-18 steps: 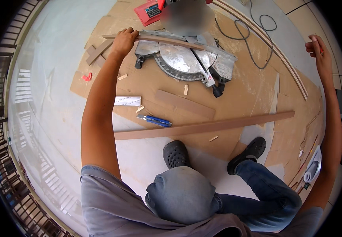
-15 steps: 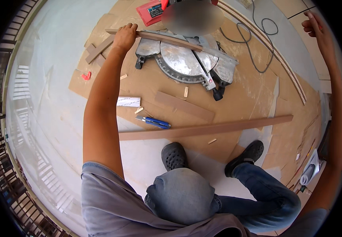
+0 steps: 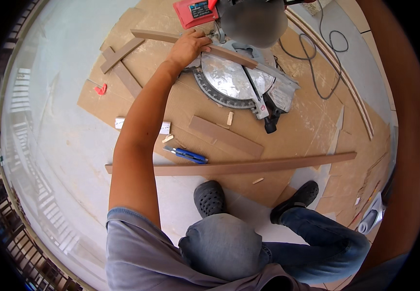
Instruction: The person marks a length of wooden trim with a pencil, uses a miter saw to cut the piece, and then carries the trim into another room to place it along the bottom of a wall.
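Observation:
My left hand (image 3: 189,47) has its fingers closed on a long brown wooden strip (image 3: 232,56), which lies slanting across the bed of a silver miter saw (image 3: 222,80). The saw's red-and-dark upper part (image 3: 195,13) is at the top, partly covered by a blurred oval. My right arm (image 3: 404,136) runs up the right edge of the picture, and its hand is out of view.
Cardboard (image 3: 307,131) covers part of the pale floor (image 3: 50,121). Crossed wood offcuts (image 3: 122,54), a short board (image 3: 224,137), a blue utility knife (image 3: 186,155) and a long board (image 3: 241,166) lie around the saw. A cable (image 3: 316,72) loops beside long strips (image 3: 353,97).
My left hand has moved to the right along the saw bed with the strip. My right hand has risen out of view at the upper right.

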A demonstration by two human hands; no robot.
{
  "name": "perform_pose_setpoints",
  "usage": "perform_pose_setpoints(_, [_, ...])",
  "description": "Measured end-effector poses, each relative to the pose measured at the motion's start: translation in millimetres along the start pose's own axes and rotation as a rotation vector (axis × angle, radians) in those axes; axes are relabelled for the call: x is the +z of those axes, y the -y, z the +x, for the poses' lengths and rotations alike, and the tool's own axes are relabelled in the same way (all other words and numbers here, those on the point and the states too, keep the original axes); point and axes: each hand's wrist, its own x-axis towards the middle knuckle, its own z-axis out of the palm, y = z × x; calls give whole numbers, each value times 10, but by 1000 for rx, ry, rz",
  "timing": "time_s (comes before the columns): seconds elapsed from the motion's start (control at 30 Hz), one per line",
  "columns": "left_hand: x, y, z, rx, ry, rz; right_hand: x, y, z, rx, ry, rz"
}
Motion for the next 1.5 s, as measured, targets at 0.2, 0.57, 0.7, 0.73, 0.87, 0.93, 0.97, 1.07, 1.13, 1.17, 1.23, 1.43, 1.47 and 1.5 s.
perform_pose_setpoints(0.2, [71,39,-42,-28,-4,11,95,-174,-309,70,-6,266])
perform_pose_setpoints(0.57, [124,-92,-92,-32,-10,151,490,-337,-1284,133,-209,576])
perform_pose_setpoints(0.7, [155,-121,-77,-21,-21,202,534,-390,-1363,51,-201,620])
perform_pose_setpoints(0.73, [163,-130,-74,-29,-20,213,557,-392,-1390,36,-219,625])
perform_pose_setpoints(0.87, [187,-151,-66,-21,-18,253,607,-359,-1462,38,-258,609])
perform_pose_setpoints(0.93, [195,-151,-61,-13,-37,264,621,-340,-1469,21,-273,590])
perform_pose_setpoints(0.97, [199,-151,-59,-13,-39,268,624,-334,-1472,14,-280,581])
perform_pose_setpoints(1.07, [207,-154,-59,-13,-46,272,602,-336,-1480,182,-298,607])
perform_pose_setpoints(1.13, [209,-158,-62,-14,-47,269,635,-355,-1503,114,-297,642])
perform_pose_setpoints(1.17, [210,-159,-63,-13,-46,274,651,-364,-1516,82,-298,660])
perform_pose_setpoints(1.23, [215,-159,-66,-23,-35,280,673,-373,-1532,56,-306,653])
perform_pose_setpoints(1.43, [232,-152,-61,-24,-39,293,677,-356,-1642,27,-267,676])
perform_pose_setpoints(1.47, [234,-153,-60,-16,-53,297,691,-358,-1648,19,-277,675])
perform_pose_setpoints(1.5, [234,-155,-59,-13,-58,298,705,-360,-1653,12,-288,674])
